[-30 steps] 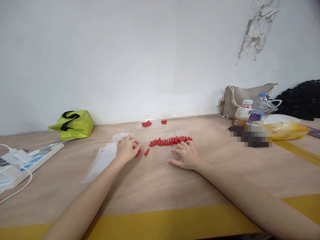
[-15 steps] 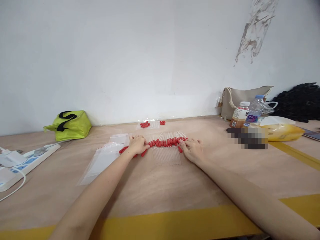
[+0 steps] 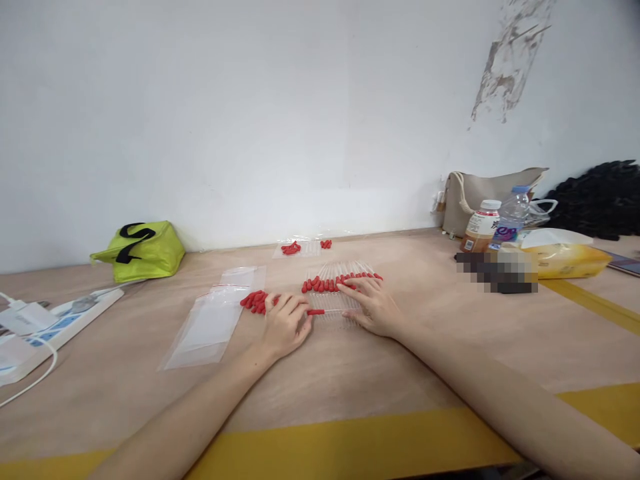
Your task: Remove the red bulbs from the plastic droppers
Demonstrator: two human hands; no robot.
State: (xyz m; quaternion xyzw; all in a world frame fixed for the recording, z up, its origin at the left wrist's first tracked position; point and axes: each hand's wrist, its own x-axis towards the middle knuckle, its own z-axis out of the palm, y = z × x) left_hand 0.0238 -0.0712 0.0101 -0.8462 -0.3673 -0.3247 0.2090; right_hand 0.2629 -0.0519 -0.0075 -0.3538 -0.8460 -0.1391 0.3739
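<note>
A dropper with a red rubber bulb (image 3: 316, 312) lies crosswise between my hands, its thin clear tube (image 3: 334, 311) pointing right. My left hand (image 3: 287, 325) pinches the bulb. My right hand (image 3: 373, 305) has its thumb and fingers at the tube's other end. Under and behind them is a row of clear droppers (image 3: 330, 270), their red bulbs side by side, and more clear tubes (image 3: 333, 299) lie just in front of that row. Left of my left hand sits a pile of loose red bulbs (image 3: 254, 301), partly hidden by my fingers.
Clear plastic bags (image 3: 205, 330) lie at left. Farther back are bagged red bulbs (image 3: 291, 248). A green bag (image 3: 147, 252) and a power strip (image 3: 70, 327) stand left; bottles (image 3: 483, 227), a tissue pack (image 3: 565, 259) and a beige bag (image 3: 493, 190) stand right.
Both hands have come nearer the front of the row, the left moving right and toward me. A dropper now lies crosswise between them, and the loose bulb pile shows more.
</note>
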